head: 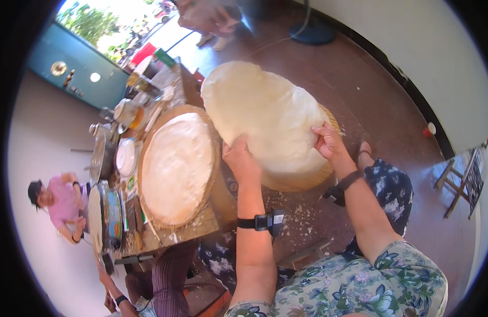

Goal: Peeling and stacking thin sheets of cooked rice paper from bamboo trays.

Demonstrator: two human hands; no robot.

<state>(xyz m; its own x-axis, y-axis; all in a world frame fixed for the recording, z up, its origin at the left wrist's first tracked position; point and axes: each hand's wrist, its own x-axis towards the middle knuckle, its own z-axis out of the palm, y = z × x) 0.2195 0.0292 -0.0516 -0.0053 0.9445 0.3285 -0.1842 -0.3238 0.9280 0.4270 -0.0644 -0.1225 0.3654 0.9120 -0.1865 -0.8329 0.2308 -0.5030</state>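
A large, pale round of flattened dough (263, 111) is spread out in front of me, lifted and tilted. My left hand (244, 158) grips its near left edge with the thumb on top. At the right edge, my right hand (327, 140) pinches the rim between thumb and fingers. Beneath the dough shows part of a round, yellowish woven mat or tray (303, 181); the rest of it is hidden. Left of my left hand, a second pale round (178, 168) lies on a round woven mat (148, 158) on the table.
The cluttered table (184, 237) holds a glass jar (127, 113), a white plate (125, 156), a metal pan (103, 158) and a round griddle (103, 218). Co-workers stand left and at lower left. A folding stool (460, 184) and a paper cup (429, 129) are to the right. Crumbs litter the floor.
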